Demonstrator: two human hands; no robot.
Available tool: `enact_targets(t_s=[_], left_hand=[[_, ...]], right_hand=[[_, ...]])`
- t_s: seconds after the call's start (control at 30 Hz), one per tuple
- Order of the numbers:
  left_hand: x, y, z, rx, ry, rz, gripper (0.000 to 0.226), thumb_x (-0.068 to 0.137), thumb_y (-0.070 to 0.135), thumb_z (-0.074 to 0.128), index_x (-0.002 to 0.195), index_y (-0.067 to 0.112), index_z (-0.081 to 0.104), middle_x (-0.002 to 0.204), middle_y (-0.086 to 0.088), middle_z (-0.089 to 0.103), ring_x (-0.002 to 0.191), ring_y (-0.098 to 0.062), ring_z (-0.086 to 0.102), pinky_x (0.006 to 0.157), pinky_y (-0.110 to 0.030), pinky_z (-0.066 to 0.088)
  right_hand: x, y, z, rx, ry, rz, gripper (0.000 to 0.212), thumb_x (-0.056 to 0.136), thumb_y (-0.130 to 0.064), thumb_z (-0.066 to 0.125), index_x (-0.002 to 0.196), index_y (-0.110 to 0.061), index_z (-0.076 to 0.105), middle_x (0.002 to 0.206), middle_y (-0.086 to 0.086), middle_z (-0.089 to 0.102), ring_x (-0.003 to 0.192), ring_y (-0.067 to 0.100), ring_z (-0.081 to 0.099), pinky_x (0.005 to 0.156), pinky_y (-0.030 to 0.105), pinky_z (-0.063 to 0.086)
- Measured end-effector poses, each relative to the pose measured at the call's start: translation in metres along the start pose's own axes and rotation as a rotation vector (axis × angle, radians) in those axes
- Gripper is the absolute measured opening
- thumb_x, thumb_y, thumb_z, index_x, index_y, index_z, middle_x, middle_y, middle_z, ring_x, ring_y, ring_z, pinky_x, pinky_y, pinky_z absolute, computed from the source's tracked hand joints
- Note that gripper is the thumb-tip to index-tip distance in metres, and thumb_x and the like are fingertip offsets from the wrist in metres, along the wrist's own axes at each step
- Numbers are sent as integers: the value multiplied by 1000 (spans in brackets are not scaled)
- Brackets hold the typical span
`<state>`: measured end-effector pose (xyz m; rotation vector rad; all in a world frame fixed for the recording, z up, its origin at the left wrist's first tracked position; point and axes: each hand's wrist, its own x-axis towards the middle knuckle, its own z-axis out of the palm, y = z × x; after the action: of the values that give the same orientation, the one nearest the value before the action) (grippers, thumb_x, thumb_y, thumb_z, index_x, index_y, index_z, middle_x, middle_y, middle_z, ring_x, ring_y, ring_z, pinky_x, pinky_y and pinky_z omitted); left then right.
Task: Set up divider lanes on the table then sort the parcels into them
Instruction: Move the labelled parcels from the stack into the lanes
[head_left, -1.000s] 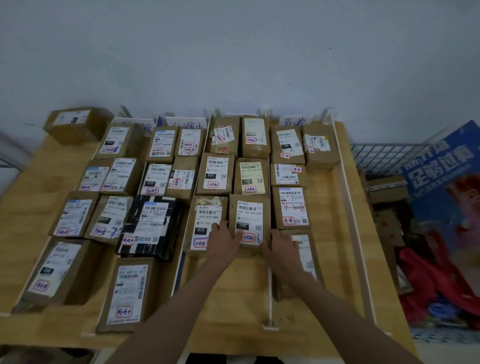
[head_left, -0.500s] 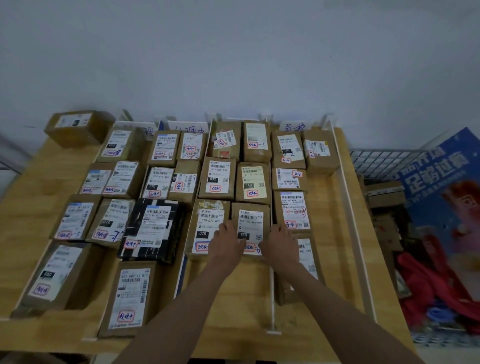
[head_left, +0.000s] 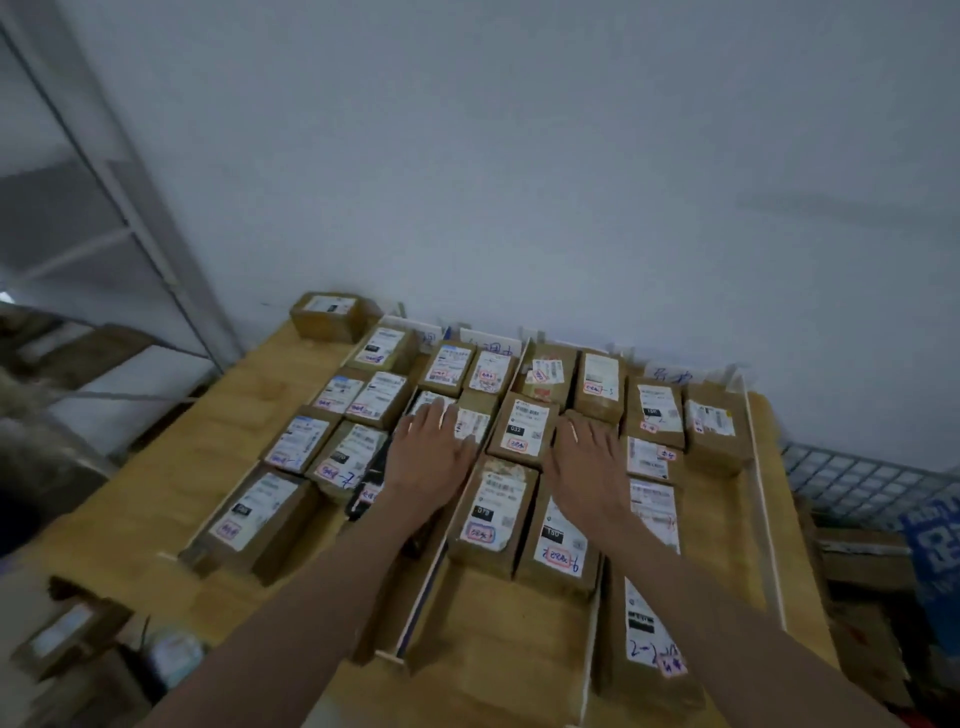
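I find the thin white divider strips (head_left: 423, 595) laid and brown cardboard parcels (head_left: 491, 519) filling their lanes on the wooden table (head_left: 171, 483); one box (head_left: 332, 314) sits outside. Left hand (head_left: 428, 457) and right hand (head_left: 587, 462) lie flat, fingers loosely spread, on parcels

Desk (head_left: 218, 467): pale wood, matt, grain faint. Parcels (head_left: 493, 519): brown cardboard, dull, with white paper labels (head_left: 524, 423), some slightly shiny. One parcel (head_left: 371, 483) in black glossy plastic wrap. Dividers (head_left: 758, 483): thin white strips, material unclear. Wire mesh (head_left: 857, 478): metal.
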<state>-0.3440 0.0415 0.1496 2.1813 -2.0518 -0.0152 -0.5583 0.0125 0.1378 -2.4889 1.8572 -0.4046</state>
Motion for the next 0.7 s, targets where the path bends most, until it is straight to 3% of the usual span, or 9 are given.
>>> enact_targets(t_s=[0.2,0.4,0.7], left_hand=[[-36,-65,-21,10,47,-146,64,102,53,17,153,17,30,162,-7,24,149,-25,20,121,-42,17],[-59,-133,-34,35,72,-232,57,102,49,20,150,21,34,159,-6,30,147,-24,25,120,-44,22],[-72,-266,-45,37,59,-247,59,104,49,22,153,18,30,161,-7,25,148,-24,22,121,-41,19]], right_hand=[[13,-73,0,34,-36,-170,50,104,-40,30,147,-17,41,155,7,38,146,27,30,121,48,20],[22,-145,9,59,-57,-252,58,101,-45,19,147,-18,42,155,7,39,143,28,35,119,48,25],[41,-274,43,65,-85,-275,48,104,-39,31,146,-17,41,155,7,37,145,27,30,120,47,20]])
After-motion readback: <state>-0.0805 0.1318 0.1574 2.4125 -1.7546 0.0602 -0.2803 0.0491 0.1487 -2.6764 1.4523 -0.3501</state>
